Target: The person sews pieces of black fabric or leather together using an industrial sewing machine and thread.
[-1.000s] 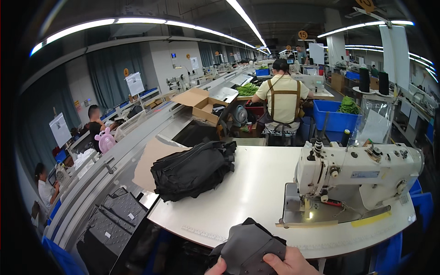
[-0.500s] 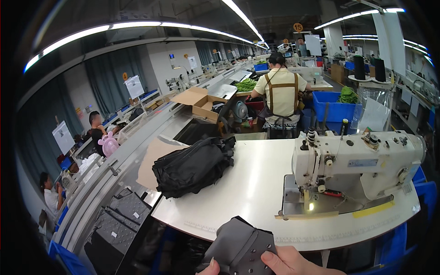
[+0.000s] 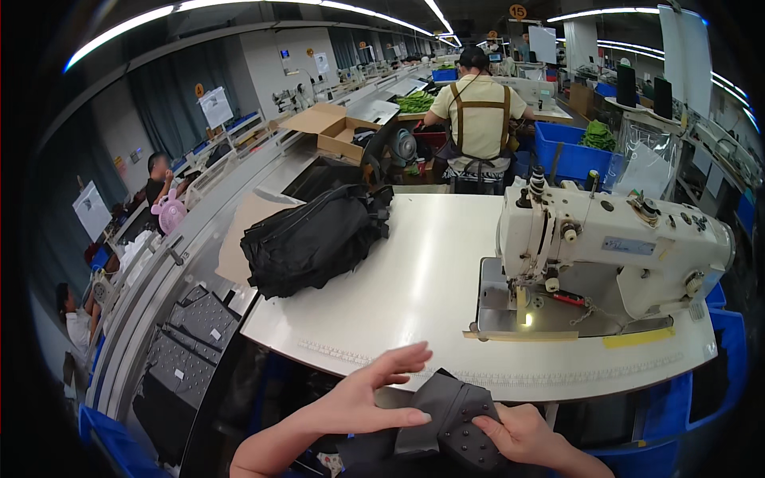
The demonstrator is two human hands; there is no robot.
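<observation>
Fingers (image 3: pixel 514 413) of right hand (image 3: pixel 526 434) on studded fabric (image 3: pixel 453 422)

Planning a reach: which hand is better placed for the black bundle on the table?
Probably the left hand: it is spread open and nearer the black bundle, while the right hand grips the grey piece.

The sewing machine (image 3: pixel 677 239) bears a small lettered plate (image 3: pixel 629 245). In front of it, a ruler strip (image 3: pixel 494 378) with tiny, unreadable marks edges the tabletop (image 3: pixel 422 279). Beyond the machine hangs a round orange number sign (image 3: pixel 518 12); far left of it, another sign (image 3: pixel 199 90), also numbered.
</observation>
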